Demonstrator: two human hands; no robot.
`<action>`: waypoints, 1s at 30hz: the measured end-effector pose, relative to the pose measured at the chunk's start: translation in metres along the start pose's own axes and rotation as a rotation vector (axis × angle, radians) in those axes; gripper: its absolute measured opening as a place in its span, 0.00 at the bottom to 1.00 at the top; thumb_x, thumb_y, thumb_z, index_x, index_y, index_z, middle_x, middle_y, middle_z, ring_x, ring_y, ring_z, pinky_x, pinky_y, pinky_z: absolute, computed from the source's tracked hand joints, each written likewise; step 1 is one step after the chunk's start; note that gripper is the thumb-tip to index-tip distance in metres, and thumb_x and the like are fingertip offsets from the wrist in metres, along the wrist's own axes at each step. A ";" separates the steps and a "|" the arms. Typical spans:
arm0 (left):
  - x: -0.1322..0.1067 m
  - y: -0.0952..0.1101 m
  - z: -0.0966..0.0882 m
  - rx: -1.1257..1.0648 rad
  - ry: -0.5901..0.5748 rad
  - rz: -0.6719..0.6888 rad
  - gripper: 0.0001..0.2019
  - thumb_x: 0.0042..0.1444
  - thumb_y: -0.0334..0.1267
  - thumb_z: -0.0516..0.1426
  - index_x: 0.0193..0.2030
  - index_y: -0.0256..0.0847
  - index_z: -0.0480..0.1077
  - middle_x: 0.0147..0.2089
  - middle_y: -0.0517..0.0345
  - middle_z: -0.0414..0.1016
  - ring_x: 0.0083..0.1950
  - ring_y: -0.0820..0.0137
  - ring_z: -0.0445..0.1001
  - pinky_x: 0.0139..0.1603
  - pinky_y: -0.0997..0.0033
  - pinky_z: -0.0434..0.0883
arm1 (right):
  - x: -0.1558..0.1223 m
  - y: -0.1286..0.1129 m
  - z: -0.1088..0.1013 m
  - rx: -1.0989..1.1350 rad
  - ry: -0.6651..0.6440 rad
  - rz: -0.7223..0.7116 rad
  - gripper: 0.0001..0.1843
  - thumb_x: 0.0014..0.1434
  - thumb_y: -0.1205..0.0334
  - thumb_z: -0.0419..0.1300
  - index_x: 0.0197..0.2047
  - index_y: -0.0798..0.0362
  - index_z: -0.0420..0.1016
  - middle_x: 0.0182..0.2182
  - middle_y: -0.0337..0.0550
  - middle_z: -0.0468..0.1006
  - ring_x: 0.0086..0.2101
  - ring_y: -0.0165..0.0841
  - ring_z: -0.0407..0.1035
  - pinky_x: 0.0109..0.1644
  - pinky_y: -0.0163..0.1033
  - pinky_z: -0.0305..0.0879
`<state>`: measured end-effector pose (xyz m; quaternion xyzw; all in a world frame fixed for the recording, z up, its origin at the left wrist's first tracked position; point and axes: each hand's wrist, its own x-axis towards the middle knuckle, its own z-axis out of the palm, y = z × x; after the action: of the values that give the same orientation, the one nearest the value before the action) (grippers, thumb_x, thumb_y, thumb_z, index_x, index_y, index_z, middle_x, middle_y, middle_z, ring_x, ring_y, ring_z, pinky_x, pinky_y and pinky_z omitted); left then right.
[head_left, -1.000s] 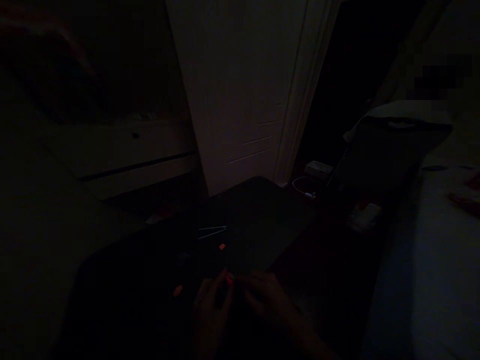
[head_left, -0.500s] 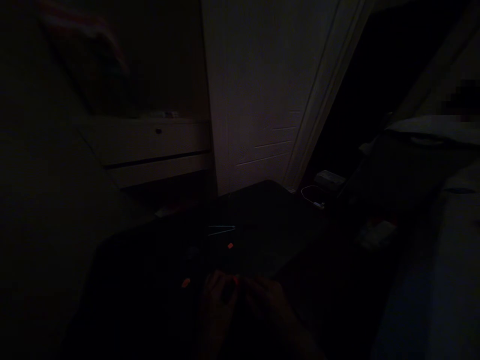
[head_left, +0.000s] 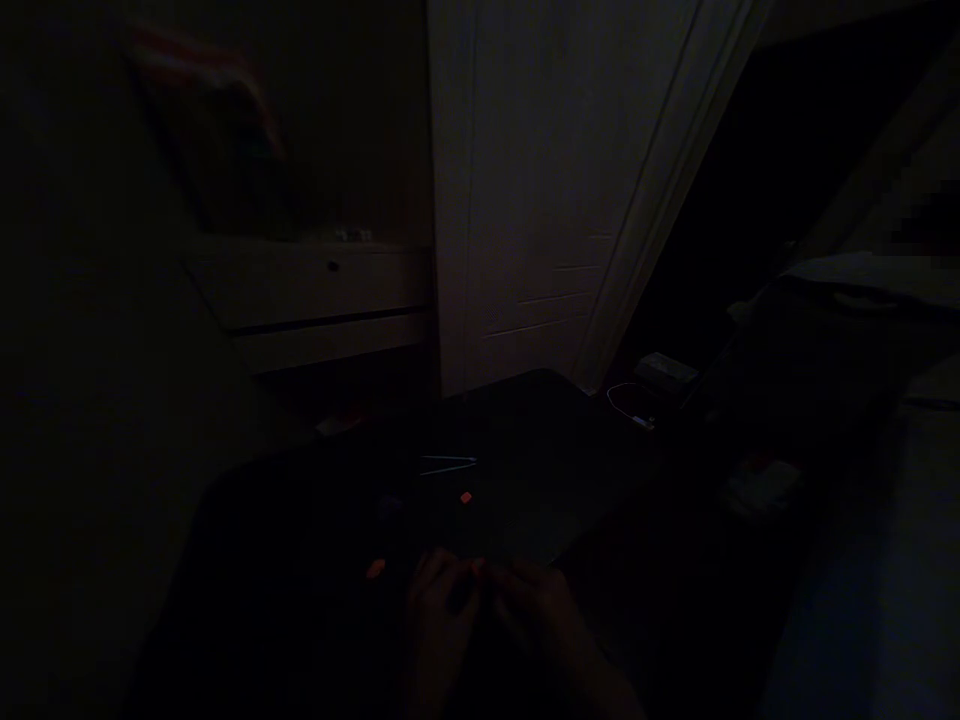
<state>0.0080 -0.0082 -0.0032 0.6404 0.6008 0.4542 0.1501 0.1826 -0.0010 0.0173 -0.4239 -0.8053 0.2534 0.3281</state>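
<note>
In dim light, my left hand and my right hand come together low over a dark tabletop. A small red-orange piece shows between their fingertips; its shape is too dark to make out. The left fingers are curled and pinch it, while the right fingertips close against its other side. Just beyond the hands lies a small orange piece. Another orange piece rests to the left of my left hand. Farther back are thin metal tweezers, their legs spread toward the left.
A faint dark object lies left of the nearer tweezers area. Behind the table stand a pale door and a drawer unit. On the right are a box, a white cable and a person's pale clothing.
The whole view has shifted slightly, so things appear a little lower and farther right. Both hands stay together around the red-orange piece, with barely any change in their fingers.
</note>
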 end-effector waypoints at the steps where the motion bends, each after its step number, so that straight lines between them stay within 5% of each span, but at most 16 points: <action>1: 0.000 0.000 0.000 -0.003 0.008 0.004 0.05 0.58 0.36 0.63 0.36 0.47 0.83 0.36 0.55 0.81 0.39 0.61 0.81 0.43 0.62 0.79 | 0.000 -0.001 -0.001 0.017 0.001 -0.002 0.16 0.70 0.65 0.58 0.54 0.47 0.84 0.39 0.47 0.85 0.35 0.36 0.81 0.41 0.34 0.75; 7: -0.001 -0.002 0.001 -0.001 -0.030 -0.017 0.06 0.60 0.38 0.62 0.37 0.47 0.84 0.38 0.54 0.82 0.40 0.60 0.81 0.44 0.60 0.79 | -0.005 -0.001 0.000 0.030 0.043 -0.001 0.20 0.70 0.66 0.57 0.62 0.47 0.81 0.42 0.50 0.85 0.35 0.37 0.81 0.40 0.36 0.77; 14: 0.000 0.001 0.000 -0.028 -0.025 -0.025 0.12 0.64 0.47 0.60 0.39 0.48 0.85 0.37 0.53 0.83 0.40 0.59 0.82 0.44 0.60 0.80 | -0.006 0.004 0.011 0.017 0.076 0.030 0.15 0.73 0.58 0.58 0.55 0.45 0.84 0.33 0.45 0.82 0.28 0.33 0.76 0.32 0.33 0.73; 24: 0.005 0.003 -0.006 -0.007 -0.042 0.054 0.14 0.66 0.50 0.60 0.36 0.47 0.83 0.36 0.54 0.84 0.37 0.62 0.83 0.40 0.65 0.80 | -0.005 0.005 0.010 -0.175 0.072 0.036 0.14 0.71 0.65 0.58 0.53 0.49 0.84 0.31 0.44 0.80 0.27 0.32 0.72 0.29 0.31 0.64; 30: 0.003 0.006 -0.005 0.017 -0.036 0.021 0.13 0.65 0.50 0.60 0.39 0.48 0.84 0.38 0.54 0.84 0.39 0.62 0.84 0.41 0.65 0.81 | -0.006 0.005 0.004 -0.172 0.099 0.072 0.18 0.67 0.70 0.58 0.56 0.51 0.83 0.37 0.49 0.84 0.32 0.37 0.78 0.35 0.35 0.71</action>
<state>0.0077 -0.0087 0.0049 0.6560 0.5952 0.4389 0.1507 0.1842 -0.0039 0.0097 -0.4910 -0.7912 0.1739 0.3204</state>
